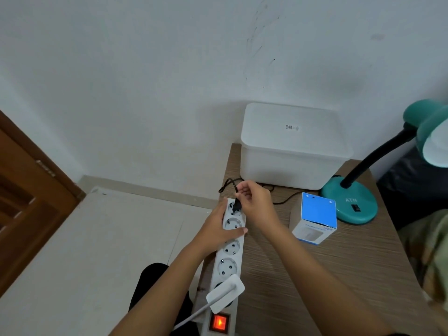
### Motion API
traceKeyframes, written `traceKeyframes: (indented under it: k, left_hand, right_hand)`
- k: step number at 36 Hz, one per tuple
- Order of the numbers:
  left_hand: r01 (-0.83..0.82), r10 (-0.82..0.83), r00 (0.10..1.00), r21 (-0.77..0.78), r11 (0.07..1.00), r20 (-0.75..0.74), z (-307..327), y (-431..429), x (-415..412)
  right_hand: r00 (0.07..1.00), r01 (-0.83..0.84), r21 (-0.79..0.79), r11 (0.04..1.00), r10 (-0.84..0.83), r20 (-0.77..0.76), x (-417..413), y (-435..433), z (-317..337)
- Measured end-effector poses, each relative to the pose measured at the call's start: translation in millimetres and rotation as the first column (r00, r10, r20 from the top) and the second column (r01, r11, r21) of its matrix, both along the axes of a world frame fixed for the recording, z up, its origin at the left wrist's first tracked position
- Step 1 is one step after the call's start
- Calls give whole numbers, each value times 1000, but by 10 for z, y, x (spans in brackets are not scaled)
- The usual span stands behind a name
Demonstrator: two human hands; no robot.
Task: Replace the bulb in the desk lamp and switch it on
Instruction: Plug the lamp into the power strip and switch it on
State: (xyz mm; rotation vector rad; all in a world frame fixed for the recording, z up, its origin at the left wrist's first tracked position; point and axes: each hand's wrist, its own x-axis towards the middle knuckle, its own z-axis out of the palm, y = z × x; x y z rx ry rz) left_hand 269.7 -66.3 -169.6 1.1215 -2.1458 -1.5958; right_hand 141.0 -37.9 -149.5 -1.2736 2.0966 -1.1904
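Plugging-in step right now, by the look of it. Right hand point(257, 204) pinching the black plug point(236, 206) with fingers point(243, 193) clenched round it, plug sitting at the far socket of the white power strip point(226, 260). Can't tell if the prongs are fully seated or only partway in. Left hand point(221, 230) clamped over the strip just near of that socket, thumb across the top, pinning it down.

Strip's red rocker switch point(219, 322) glowing at the near end, so probably live already. White adapter point(225, 295) parked in the nearest socket.

Desk lamp point(351, 202) standing at the far right of the table point(339, 275), green base with a small black switch point(356, 208) on it, black gooseneck curving up to the green shade at the right edge. No telling from here whether a bulb is in the shade, and no glow from it. Black cord point(282, 202) trailing from the plug toward the lamp.

Next move, probably: push the plug home straight while holding the strip steady, then reach right for the base switch.

Blue-and-white box point(317, 220) between hands and lamp, white lidded bin point(291, 151) at the far side. Wood-grain table, white wall, pale floor tiles, brown door on the left.
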Motion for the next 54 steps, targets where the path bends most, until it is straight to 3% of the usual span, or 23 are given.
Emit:
traceKeyframes:
  k: [9, 27, 42, 54]
  left_hand:
    - [-6, 6, 1000, 11, 1000, -30, -36, -6, -14]
    - [-54, 56, 998, 54, 997, -40, -119, -15, -1]
    - [-64, 68, 997, 75, 995, -46, -124, -18, 2]
    - [-26, 27, 1000, -69, 997, 2, -69, -32, 6]
  right_hand:
    - [994, -94, 34, 995, 96, -59, -7, 44, 2]
    - [982, -107, 79, 991, 118, -147, -43, 43, 1]
    - [998, -64, 187, 980, 68, -16, -52, 16, -70]
    - [993, -85, 191, 978, 99, -62, -15, 62, -37]
